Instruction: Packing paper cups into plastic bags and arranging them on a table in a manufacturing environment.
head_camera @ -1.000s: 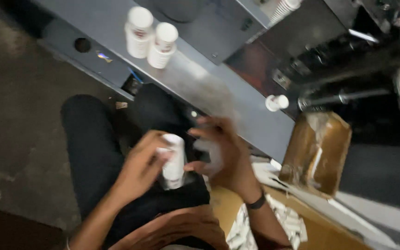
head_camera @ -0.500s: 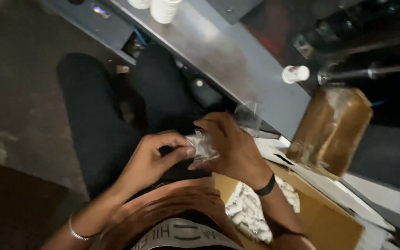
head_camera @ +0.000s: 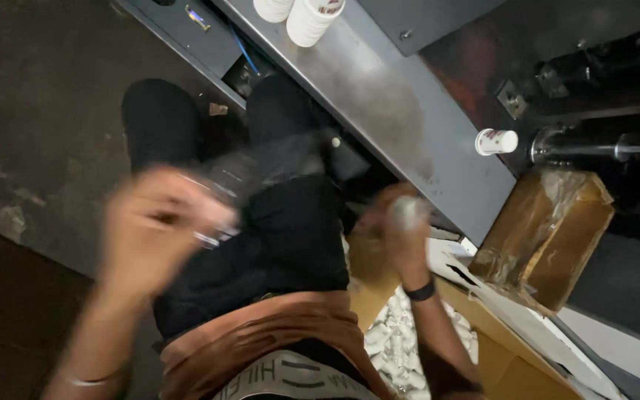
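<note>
The right hand (head_camera: 401, 230) was closed round a small white bottle (head_camera: 409, 211) above the open carton (head_camera: 409, 348) of like bottles, handy for reaching, while the blurred left hand (head_camera: 161, 226) pinched clear wrap (head_camera: 220, 211) aside.

My left hand (head_camera: 158, 230) is smeared by motion, whatever clear scrap it pinches unreadable. My right hand (head_camera: 394, 230) blurs around a small pale bottle (head_camera: 407, 211). Two white plastic bottles (head_camera: 298, 13) are cropped by the top edge.
</note>
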